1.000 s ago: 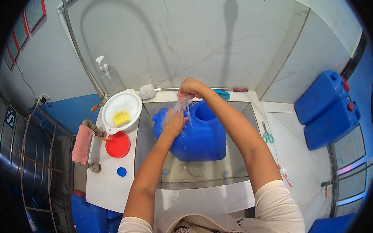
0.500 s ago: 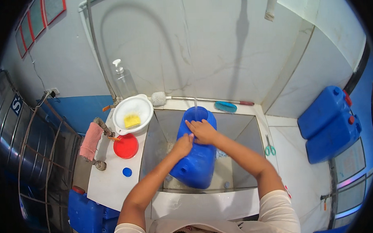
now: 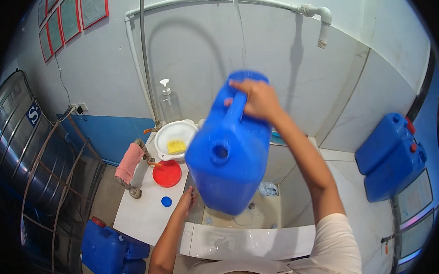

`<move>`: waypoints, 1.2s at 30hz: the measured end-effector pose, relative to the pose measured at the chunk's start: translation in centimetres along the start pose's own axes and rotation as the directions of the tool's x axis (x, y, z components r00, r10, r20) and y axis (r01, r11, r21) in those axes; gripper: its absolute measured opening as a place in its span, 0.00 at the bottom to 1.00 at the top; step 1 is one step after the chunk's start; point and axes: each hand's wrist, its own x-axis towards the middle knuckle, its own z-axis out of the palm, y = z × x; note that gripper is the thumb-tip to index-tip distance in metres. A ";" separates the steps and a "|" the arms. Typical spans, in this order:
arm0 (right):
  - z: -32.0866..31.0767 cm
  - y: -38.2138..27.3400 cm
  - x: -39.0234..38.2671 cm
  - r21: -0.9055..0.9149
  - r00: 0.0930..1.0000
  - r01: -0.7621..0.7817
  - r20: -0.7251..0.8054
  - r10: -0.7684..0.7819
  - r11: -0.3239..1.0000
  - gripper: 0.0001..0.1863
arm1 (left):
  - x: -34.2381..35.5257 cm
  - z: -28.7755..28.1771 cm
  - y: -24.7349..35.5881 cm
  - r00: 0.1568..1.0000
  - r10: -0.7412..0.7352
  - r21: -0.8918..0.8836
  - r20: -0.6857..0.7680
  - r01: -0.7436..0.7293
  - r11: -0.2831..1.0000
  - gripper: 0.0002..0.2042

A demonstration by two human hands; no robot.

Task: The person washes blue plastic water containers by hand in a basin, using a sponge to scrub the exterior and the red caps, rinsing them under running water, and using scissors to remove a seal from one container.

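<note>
Fingers [image 3: 241, 85] of the right hand [image 3: 262, 101] wrap the blue jug handle [image 3: 235, 110], those of the left hand [image 3: 185, 201] slightly parted.

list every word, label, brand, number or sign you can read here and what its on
Steel tank: dark blue label with a white marking; lettering not copied out.
Red-framed sheets: too small to read.
Blue jug in the right hand: no print I can make out.

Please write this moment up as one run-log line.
right hand: grips blue jug by handle; left hand: beside jug, contact unclear; jug: held over sink; water: stream from above
</note>
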 end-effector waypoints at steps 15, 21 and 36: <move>0.2 3.7 4.6 0.108 0.857 -0.511 0.139 0.496 0.853 0.21 | -20.5 -4.2 9.4 0.867 0.474 -0.289 -0.152 -0.498 0.818 0.23; 2.4 3.1 4.1 -0.125 0.830 -0.475 0.266 0.491 0.871 0.21 | -17.5 -3.5 1.7 0.970 0.238 -0.566 0.044 -0.172 0.806 0.20; 3.4 1.6 3.3 -0.236 0.802 -0.472 0.284 0.525 0.849 0.23 | -18.5 -5.6 3.6 0.983 0.184 -0.449 0.010 -0.160 0.879 0.21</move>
